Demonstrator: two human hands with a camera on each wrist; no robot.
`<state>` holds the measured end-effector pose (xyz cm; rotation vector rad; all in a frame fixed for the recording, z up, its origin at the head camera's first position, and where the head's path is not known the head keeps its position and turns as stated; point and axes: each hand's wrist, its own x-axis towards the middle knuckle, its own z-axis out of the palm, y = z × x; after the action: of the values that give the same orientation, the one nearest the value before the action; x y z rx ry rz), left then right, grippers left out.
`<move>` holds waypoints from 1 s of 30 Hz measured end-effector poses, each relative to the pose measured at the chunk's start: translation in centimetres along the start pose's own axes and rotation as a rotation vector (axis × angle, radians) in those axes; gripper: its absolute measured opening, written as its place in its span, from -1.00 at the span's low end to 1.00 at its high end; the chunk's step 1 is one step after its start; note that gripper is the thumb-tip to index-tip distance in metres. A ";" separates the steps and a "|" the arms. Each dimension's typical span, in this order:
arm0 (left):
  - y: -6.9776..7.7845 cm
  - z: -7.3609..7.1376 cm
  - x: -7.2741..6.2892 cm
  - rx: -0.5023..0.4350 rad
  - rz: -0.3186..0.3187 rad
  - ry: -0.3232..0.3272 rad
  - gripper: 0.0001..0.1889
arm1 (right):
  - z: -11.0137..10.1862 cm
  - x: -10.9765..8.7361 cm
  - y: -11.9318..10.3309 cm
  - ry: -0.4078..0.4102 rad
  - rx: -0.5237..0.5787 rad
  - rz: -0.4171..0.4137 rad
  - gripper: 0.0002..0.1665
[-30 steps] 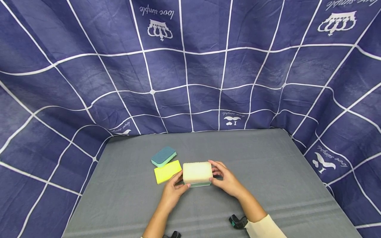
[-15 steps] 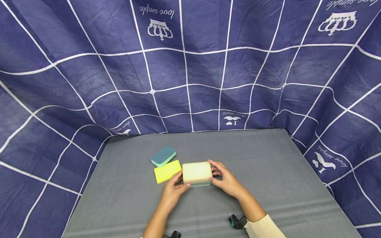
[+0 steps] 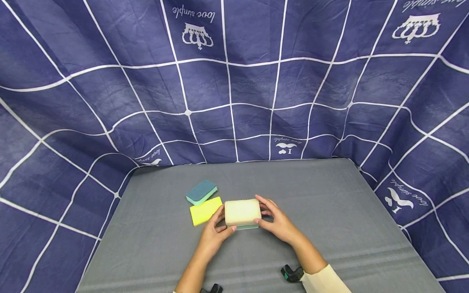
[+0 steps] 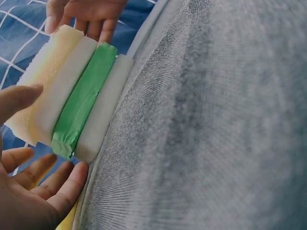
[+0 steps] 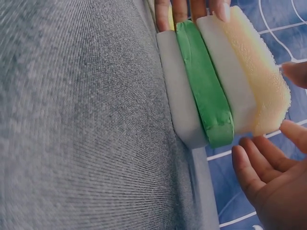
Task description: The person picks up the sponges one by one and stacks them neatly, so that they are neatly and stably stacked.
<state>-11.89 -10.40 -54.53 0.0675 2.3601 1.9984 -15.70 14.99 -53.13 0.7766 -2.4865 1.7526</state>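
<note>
A stack of sponges stands on the grey table, its layers showing white at the bottom, then green, white and cream. The cream sponge [image 3: 242,211] tops it; the green layer [image 4: 84,103] and bottom white layer [image 5: 181,91] show in the wrist views. My left hand [image 3: 211,237] rests at the stack's left end, fingers loosely spread, thumb along the near face. At the right end is my right hand [image 3: 279,223], its fingers relaxed beside the corners and its thumb near the top sponge. Neither hand's fingers curl round the stack.
Left of the stack lies a yellow sponge [image 3: 206,211], close by my left fingers. Behind it is a teal-topped sponge [image 3: 201,191]. The grey table [image 3: 329,195] ends at a blue grid-patterned curtain [image 3: 253,85] on the back and sides.
Both thumbs have slid slightly inward along the stack's near face, and the right hand has shifted a little left. The loose sponges have not moved.
</note>
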 end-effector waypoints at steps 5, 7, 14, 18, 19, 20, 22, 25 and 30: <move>0.2 0.1 -0.1 0.009 0.055 -0.008 -0.04 | 0.2 0.1 0.0 0.039 0.020 -0.035 -0.33; 0.3 0.1 -0.1 0.014 0.076 -0.014 -0.06 | 0.3 0.1 -0.1 0.057 0.023 -0.035 -0.39; 0.3 0.2 -0.2 0.046 0.119 0.009 -0.36 | 0.8 0.1 -0.3 0.083 0.004 0.023 -0.49; 0.2 0.3 -0.1 0.033 0.115 0.040 -0.47 | 1.0 0.0 -0.4 0.082 0.019 0.066 -0.53; 0.1 0.4 -0.1 0.030 0.108 0.046 -0.48 | 1.0 0.0 -0.4 0.083 0.027 0.075 -0.53; 0.2 0.4 -0.1 0.022 0.100 0.049 -0.48 | 1.0 0.0 -0.4 0.081 0.035 0.078 -0.53; 0.2 0.4 -0.1 0.015 0.086 0.056 -0.48 | 1.0 0.0 -0.3 0.079 0.055 0.085 -0.52; 0.3 0.4 -0.2 0.011 0.073 0.062 -0.48 | 1.0 0.0 -0.3 0.076 0.083 0.107 -0.51; 0.2 0.5 -0.1 0.015 0.059 0.069 -0.48 | 1.1 -0.1 0.0 0.071 0.114 0.146 -0.50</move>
<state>-11.72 -9.90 -54.40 0.0705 2.4421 2.0416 -15.30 14.09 -53.52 0.5391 -2.4727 1.9466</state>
